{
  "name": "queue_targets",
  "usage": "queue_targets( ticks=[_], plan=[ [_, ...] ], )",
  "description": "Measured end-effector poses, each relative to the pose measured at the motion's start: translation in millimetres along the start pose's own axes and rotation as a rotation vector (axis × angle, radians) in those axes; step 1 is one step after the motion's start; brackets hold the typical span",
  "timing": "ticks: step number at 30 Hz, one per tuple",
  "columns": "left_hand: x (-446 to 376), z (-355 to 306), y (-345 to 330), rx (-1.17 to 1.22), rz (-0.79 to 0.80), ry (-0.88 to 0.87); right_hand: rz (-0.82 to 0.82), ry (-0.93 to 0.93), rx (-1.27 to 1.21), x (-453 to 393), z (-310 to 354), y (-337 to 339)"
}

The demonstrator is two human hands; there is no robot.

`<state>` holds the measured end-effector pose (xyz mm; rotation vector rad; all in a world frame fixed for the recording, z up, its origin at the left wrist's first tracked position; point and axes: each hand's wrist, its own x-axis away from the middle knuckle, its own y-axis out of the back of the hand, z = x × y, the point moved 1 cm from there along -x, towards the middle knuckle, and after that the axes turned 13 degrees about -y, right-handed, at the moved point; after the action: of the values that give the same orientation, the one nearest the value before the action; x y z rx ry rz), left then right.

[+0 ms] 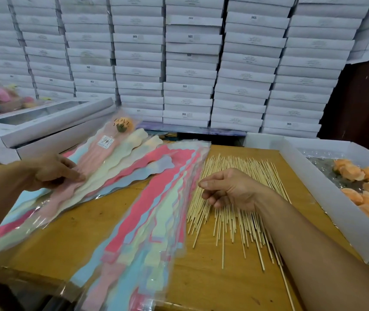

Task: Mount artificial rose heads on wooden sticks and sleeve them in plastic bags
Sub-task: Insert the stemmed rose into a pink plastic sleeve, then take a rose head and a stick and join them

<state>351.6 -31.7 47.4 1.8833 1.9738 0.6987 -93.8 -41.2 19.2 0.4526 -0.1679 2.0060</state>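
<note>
Head view: a sleeved orange rose head (123, 125) on its stick lies in a pink scalloped plastic bag (93, 158) left of the wooden sticks (230, 221) spread on the wooden counter (71, 230). The left hand (53, 171) pinches that bag's lower part. The right hand (228, 189) hovers over the sticks, its grip loosely curled and empty. Loose orange rose heads (367, 194) fill a white box (327, 198) right of the sticks.

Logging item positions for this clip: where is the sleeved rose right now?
In the head view, the sleeved rose lies left of centre on the fanned plastic bags, its lower end under the left hand.
</note>
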Motion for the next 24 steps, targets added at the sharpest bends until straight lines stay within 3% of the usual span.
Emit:
queue_targets(
  ticks=[9,21,24],
  plan=[
    [-1,6,-3,-0.055,-0.12,0.125,-0.006,0.004,-0.017,-1,-1,2],
    [2,-25,-14,-0.552,-0.147,0.056,-0.013,0.007,-0.037,-2,-1,3],
    [2,-41,-24,-0.78,-0.194,0.014,-0.025,0.015,-0.048,-2,0,4]
  ],
)
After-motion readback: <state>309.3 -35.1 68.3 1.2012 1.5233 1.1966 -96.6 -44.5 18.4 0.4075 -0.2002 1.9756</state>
